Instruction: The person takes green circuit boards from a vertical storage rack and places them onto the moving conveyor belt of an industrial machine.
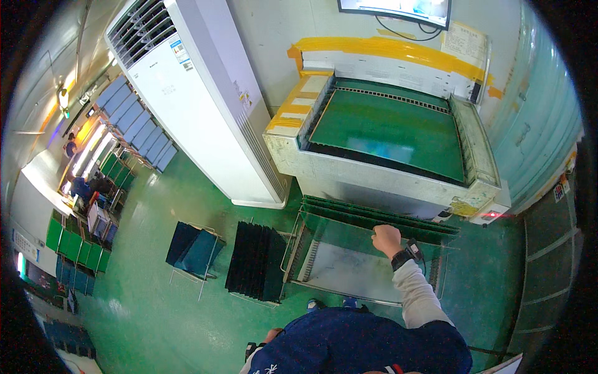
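Note:
My right hand (387,240) reaches out over a metal rack (349,298), its fingers curled closed near the dark green panels (380,219) standing in the rack's far side. What those fingers hold, if anything, is hidden. A device is strapped round that wrist. Inside the rack's frame a pale, whitish surface (355,268) shows below the hand. My left hand (273,335) is low beside my body, mostly covered by my dark blue clothing, and its fingers cannot be made out. It appears to touch none of the racks.
Beyond the rack stands a machine (374,181) with a green panel (392,131) on its bed. Left of the rack are a rack of dark panels (255,262) and a smaller rack (196,249). A tall white air conditioner (199,106) stands behind; grey cabinets (548,262) line the right.

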{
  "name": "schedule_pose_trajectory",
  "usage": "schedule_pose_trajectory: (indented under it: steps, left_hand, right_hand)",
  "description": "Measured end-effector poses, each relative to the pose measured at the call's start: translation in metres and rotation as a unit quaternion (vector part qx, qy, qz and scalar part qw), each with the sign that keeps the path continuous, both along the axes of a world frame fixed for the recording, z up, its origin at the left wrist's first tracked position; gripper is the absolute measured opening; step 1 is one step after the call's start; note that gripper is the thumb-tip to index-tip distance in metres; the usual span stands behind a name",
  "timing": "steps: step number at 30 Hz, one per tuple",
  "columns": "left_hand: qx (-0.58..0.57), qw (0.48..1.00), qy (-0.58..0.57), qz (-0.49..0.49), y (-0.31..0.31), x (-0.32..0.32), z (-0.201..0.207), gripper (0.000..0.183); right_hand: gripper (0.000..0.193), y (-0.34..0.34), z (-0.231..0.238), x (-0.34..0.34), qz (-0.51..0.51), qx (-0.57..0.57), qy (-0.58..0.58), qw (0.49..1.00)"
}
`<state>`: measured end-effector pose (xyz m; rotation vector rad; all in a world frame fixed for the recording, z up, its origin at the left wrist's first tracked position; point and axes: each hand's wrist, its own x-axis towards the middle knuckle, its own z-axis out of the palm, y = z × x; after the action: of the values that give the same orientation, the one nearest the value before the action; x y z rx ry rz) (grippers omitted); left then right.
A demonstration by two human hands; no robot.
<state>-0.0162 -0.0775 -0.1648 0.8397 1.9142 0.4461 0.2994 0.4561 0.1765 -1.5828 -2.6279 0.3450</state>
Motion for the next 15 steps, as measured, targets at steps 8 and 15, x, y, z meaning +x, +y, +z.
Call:
schedule_pose_trajectory:
  steps: [8, 15]
  left_hand:
    - [-0.018, 0.998, -0.041, 0.043, 0.006, 0.004, 0.004, 0.034]
    - [-0.031, 0.998, -0.055, 0.013, 0.025, 0.019, 0.058, 0.033]
  right_hand:
    - [0.018, 0.003, 0.0, -0.002, 0.005, -0.005, -0.003, 1.0]
    - [0.018, 0.005, -0.003, 0.003, -0.002, -0.007, 0.002, 1.0]
